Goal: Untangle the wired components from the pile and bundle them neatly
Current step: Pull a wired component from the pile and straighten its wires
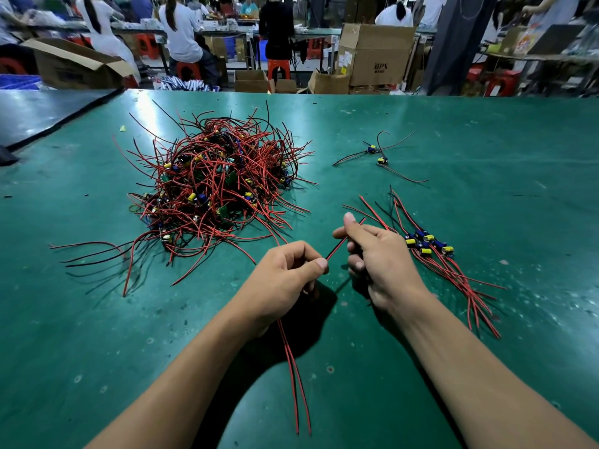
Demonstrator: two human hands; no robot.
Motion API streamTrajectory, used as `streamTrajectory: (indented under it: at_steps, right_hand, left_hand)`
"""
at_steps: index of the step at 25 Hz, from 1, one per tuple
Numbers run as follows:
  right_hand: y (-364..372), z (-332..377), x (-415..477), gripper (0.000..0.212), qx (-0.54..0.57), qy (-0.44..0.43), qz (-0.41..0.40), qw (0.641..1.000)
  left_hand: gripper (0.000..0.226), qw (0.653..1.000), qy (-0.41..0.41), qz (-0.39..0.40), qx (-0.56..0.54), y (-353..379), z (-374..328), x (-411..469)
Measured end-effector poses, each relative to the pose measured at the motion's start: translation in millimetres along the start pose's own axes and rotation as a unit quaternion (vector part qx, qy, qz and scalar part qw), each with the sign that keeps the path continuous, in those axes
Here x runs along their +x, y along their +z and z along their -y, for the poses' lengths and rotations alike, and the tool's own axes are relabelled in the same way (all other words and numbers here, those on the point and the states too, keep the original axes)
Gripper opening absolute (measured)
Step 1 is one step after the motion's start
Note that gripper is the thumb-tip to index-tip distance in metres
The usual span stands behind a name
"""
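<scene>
A big tangled pile (214,183) of red and black wires with small yellow-and-blue parts lies on the green table (486,140), left of centre. My left hand (285,280) pinches a red wire (337,247) that runs up to my right hand (379,254), which grips the same wired component. Two red wire ends (296,377) trail from under my left hand toward me. Right of my right hand lies a sorted bunch (437,254) of components with their wires roughly aligned. Two loose components (377,155) lie farther back.
The table's far edge runs across the top. Beyond it stand cardboard boxes (376,53), red stools and several people at other benches. A darker table (42,111) adjoins at the far left. A small yellow scrap (123,128) lies near the pile.
</scene>
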State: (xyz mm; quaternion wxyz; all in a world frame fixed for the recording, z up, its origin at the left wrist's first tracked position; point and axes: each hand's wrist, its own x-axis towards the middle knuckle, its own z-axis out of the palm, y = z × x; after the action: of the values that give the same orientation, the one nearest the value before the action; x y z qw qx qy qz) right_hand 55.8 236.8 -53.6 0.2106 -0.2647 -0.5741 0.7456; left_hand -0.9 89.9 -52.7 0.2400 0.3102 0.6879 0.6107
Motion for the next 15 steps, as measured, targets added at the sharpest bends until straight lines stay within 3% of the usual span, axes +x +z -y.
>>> streamTrajectory:
  at_steps: [4,8,12,15]
  right_hand:
    - [-3,12,2,0.041,0.185,0.176,0.026,0.967]
    - [-13,23,-1,0.041,0.258,0.274,0.074,0.924]
    - [-10,25,-6,0.035,0.226,0.236,0.101,0.94]
    - [-8,24,-5,0.061,0.16,0.186,0.084,0.966]
  left_hand:
    - [0.013,1.0,0.014,0.018,0.016,0,0,-1]
    - [0.015,0.999,0.01,0.027,0.028,1,0,-2]
    - [0.014,1.0,0.001,0.0,0.018,-1,1,-4]
    - [0.013,0.999,-0.02,-0.032,-0.021,0,2,-4]
